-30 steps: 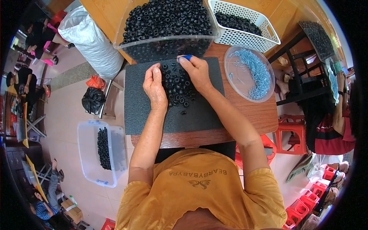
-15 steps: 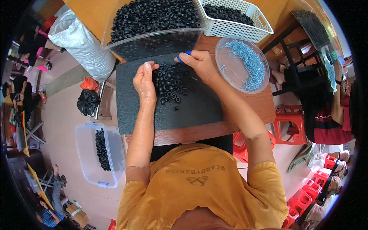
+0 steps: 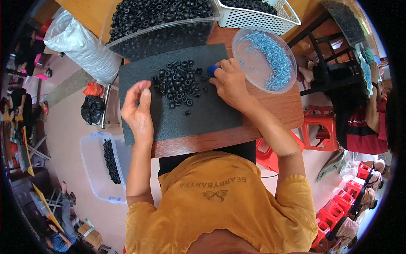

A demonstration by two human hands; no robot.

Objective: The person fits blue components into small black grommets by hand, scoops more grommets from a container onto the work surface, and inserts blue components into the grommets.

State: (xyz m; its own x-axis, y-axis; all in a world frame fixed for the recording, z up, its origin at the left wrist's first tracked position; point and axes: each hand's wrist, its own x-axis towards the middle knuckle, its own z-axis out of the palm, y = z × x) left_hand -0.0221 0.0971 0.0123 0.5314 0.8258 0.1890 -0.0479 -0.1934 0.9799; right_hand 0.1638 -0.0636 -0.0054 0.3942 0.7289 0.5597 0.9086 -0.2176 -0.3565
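A loose pile of small black ring-shaped caps lies on a dark textured mat. My left hand is raised at the pile's left side, fingers apart and slightly curled, holding nothing. On the other side, my right hand has its fingers curled together near the pile's right edge. A blue piece shows at its fingertips; I cannot tell whether it is worn or held. Small dark bits lie just beside those fingertips. A round clear tray of light-blue small pieces sits to the right.
Behind the mat stand a clear bin heaped with black caps and a white perforated basket holding more. A white sack, a black bag and a clear tub are at left. Red stools stand at right.
My left hand has moved left, away from the pile, and its fingers have opened. My right hand has come down and right along the pile. The caps are spread a little wider.
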